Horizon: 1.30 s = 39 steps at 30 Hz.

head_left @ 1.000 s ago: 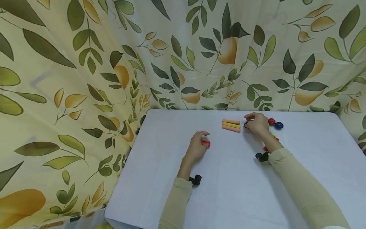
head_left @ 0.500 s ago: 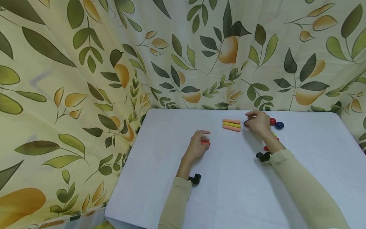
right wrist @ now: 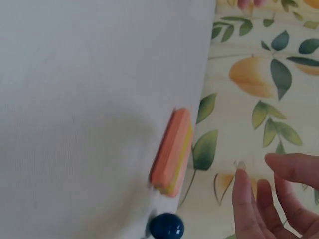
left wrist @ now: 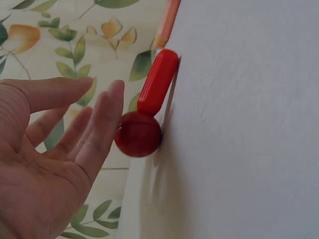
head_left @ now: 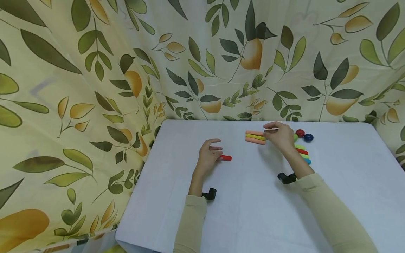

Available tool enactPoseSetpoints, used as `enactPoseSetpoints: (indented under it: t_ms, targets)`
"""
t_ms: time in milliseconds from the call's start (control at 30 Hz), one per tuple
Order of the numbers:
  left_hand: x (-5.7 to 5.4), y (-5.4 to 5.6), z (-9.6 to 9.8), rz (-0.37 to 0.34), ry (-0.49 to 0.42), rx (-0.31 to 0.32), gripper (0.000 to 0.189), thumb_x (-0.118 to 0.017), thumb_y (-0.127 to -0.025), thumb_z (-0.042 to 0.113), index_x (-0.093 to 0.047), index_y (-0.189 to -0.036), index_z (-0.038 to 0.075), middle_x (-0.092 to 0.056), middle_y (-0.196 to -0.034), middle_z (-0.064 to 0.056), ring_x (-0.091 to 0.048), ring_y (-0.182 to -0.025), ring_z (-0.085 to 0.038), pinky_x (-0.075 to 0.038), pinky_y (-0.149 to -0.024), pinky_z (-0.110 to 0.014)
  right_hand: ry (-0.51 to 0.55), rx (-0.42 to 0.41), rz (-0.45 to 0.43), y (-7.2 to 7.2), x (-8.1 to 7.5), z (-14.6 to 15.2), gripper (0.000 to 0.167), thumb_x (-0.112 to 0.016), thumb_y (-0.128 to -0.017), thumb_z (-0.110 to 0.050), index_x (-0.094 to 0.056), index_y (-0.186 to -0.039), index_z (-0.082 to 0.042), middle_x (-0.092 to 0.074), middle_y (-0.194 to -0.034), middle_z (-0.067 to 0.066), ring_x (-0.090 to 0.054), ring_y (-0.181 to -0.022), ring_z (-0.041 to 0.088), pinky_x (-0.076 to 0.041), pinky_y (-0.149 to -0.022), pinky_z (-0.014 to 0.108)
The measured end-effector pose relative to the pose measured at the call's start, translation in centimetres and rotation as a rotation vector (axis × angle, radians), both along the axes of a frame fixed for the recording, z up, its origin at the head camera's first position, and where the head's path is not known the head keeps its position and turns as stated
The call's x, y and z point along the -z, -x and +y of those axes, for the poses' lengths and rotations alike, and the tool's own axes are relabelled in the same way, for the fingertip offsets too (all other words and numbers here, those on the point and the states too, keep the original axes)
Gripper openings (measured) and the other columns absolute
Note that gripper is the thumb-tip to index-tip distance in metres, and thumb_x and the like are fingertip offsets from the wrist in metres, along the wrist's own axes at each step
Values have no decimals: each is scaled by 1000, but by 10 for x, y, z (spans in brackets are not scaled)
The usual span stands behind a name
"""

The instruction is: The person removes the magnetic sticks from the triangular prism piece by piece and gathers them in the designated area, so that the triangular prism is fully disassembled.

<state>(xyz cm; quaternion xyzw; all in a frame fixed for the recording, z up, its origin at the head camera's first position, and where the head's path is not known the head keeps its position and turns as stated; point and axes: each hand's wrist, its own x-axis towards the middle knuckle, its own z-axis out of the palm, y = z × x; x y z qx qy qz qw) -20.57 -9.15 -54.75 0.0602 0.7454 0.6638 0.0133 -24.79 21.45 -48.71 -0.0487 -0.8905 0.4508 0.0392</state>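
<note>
My left hand (head_left: 207, 158) is over the left-middle of the table, fingers loosely bent and holding nothing. At its fingertips lies a ribbed red stick (head_left: 226, 158). In the left wrist view a red ball (left wrist: 138, 134) sits against the near end of that stick, beside my fingers. My right hand (head_left: 281, 136), fingers apart and grasping nothing, is beside a row of two orange sticks (head_left: 255, 141) with a yellow stick (head_left: 255, 137) between them. Below that row in the right wrist view is a dark blue ball (right wrist: 167, 226), hidden behind my hand in the head view.
Right of my right hand are a red ball (head_left: 300, 133), another dark blue ball (head_left: 308, 137) and a partly covered green ball (head_left: 295, 137). Nearer lie several coloured sticks (head_left: 302, 151), partly behind the wrist. A patterned curtain (head_left: 202, 63) borders the white table (head_left: 253, 211).
My left hand has let go of the red stick and drawn back to the left. My right hand has left the dark blue ball, lifted and shifted left over the row's end.
</note>
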Motion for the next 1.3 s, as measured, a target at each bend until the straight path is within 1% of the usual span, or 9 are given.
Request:
enactPoseSetpoints:
  t_ms: [67,167,333,467,600,800,967,1167,1300]
  targets:
    - [0,2,-3,-35,-15,-26,49,-71,-93,-4,-63,-138,12,-65,-122,-22,-73,-101,-39,-64,-77,-46,19,-37,0,-4,1,-7,32,-77,-94,-16,-72,-124,-5,-73,-122,19,-71,-107,35,-53,-73,24]
    - [2,4,-7,-77,-9,-57,52,-71,-91,-3,-62,-140,10,-69,-114,-16,-74,-94,-32,-64,-77,-46,55,-102,-8,-9,5,-16,33,-77,-95,-16,-71,-125,-4,-70,-126,19,-70,-106,34,-54,-71,19]
    - [2,6,-11,-106,13,-67,56,-71,-89,-5,-59,-142,6,-69,-115,-18,-74,-85,-22,-64,-76,-49,128,-193,-67,-15,15,-33,36,-79,-94,-14,-69,-125,-1,-66,-129,20,-71,-101,32,-60,-71,21]
    - [3,7,-14,-102,50,-50,57,-74,-89,-8,-57,-142,3,-65,-122,-23,-74,-94,-23,-64,-75,-45,157,-264,-108,-17,25,-50,38,-80,-92,-11,-69,-126,3,-69,-125,22,-72,-98,28,-62,-72,27]
    - [4,8,-15,-122,83,-40,60,-76,-88,-11,-56,-143,3,-65,-123,-22,-72,-102,-25,-65,-73,-40,174,-324,-154,-20,36,-69,38,-81,-91,-9,-68,-125,4,-70,-122,22,-73,-98,26,-64,-73,34]
    - [5,7,-14,-157,86,-36,58,-75,-90,-9,-55,-143,3,-67,-123,-21,-72,-102,-23,-65,-72,-37,187,-356,-231,-25,42,-95,35,-78,-92,-8,-69,-123,4,-70,-115,20,-73,-92,27,-64,-75,39]
    - [6,6,-13,-176,85,-39,56,-74,-91,-8,-55,-143,2,-62,-133,-21,-73,-98,-24,-64,-73,-36,195,-338,-249,-28,44,-111,32,-78,-91,-8,-71,-120,2,-73,-107,16,-70,-87,21,-63,-76,33]
    - [6,6,-11,-199,74,-30,55,-71,-93,-9,-53,-144,-1,-56,-140,-22,-69,-112,-30,-64,-75,-36,217,-337,-242,-28,48,-119,33,-80,-89,-9,-72,-119,2,-75,-105,14,-70,-89,20,-58,-75,25]
    - [7,6,-11,-217,86,-41,53,-71,-94,-6,-53,-143,1,-57,-139,-20,-68,-115,-30,-64,-74,-35,279,-324,-281,-28,52,-121,36,-81,-89,-8,-71,-122,2,-75,-109,15,-70,-92,19,-58,-77,24]
